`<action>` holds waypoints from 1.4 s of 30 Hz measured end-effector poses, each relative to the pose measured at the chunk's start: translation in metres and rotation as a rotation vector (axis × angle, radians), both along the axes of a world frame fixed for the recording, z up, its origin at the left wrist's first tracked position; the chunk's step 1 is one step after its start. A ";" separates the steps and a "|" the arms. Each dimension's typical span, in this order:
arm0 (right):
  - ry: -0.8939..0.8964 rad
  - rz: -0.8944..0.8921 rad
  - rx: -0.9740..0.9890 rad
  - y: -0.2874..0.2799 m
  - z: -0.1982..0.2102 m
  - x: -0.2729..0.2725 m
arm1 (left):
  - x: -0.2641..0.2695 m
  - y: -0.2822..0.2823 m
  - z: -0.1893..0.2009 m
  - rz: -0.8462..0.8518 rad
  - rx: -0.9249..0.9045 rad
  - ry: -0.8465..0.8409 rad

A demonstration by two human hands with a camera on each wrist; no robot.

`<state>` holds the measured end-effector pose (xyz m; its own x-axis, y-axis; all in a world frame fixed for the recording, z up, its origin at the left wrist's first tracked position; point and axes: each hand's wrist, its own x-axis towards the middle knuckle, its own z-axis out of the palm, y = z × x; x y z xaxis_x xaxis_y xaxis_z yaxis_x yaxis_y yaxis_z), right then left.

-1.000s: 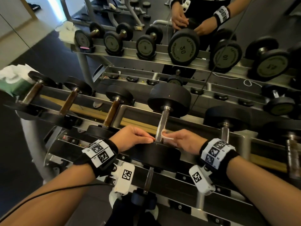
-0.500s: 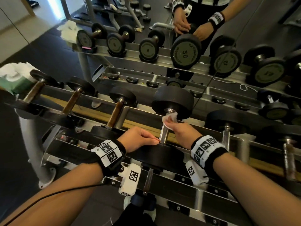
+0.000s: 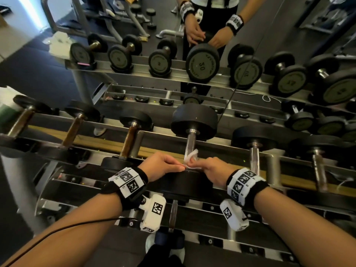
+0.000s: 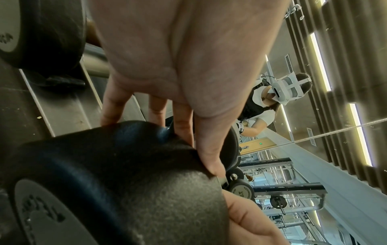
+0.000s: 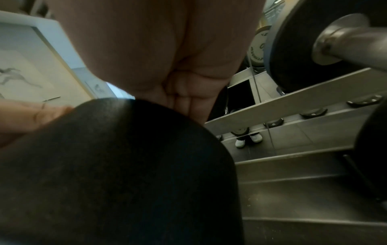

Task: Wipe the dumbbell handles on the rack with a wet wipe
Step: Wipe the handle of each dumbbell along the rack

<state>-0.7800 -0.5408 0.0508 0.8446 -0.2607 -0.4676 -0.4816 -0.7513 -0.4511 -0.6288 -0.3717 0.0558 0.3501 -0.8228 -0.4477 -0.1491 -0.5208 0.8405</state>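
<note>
1. My right hand [image 3: 212,168] has its grip closed on the wet wipe [image 3: 190,158], the white wad bunched in my fingertips and pressed against the near end of the chrome handle [image 3: 189,145]. My right wrist view shows only my palm over the black near head [image 5: 117,174], so the pinch itself reads only from the head view.

2. My left hand [image 3: 160,165] rests on top of that same near head [image 3: 185,182], fingers stretched out fairly straight. Their tips meet the wipe's lower edge; I cannot tell whether they nip it or only touch. In the left wrist view those fingers [image 4: 207,149] lie over the head's rounded edge.

3. The dumbbell lies across the top tier of the rack [image 3: 289,178], its far head [image 3: 194,122] pointing at the mirror.

4. Step in hand, as I judge it: wiping this one handle, with the wipe at the near end of its stroke.

5. Next move likely calls for sliding the wipe up toward the far head and wrapping it around the bar to reach the underside, while my left hand steadies the weight.

6. Then on to the neighbour handle [image 3: 254,157] on my right. The brownish handles [image 3: 129,142] to my left look rusty; whether they are done I cannot tell.
</note>
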 end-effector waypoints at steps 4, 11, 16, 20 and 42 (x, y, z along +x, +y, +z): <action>0.097 -0.184 0.052 0.004 0.011 -0.005 | -0.002 0.001 0.002 -0.011 0.006 0.025; -0.314 -0.672 0.578 0.001 0.013 -0.022 | 0.003 -0.020 0.008 -0.072 0.084 -0.036; -0.381 -0.731 0.620 -0.030 0.020 -0.042 | -0.002 -0.034 0.010 -0.112 0.106 -0.161; -0.410 -0.825 0.738 -0.050 0.024 -0.052 | -0.020 -0.060 0.020 -0.176 0.080 -0.308; -0.440 -0.204 0.175 -0.198 0.035 -0.129 | -0.199 -0.125 -0.035 0.204 0.013 -0.135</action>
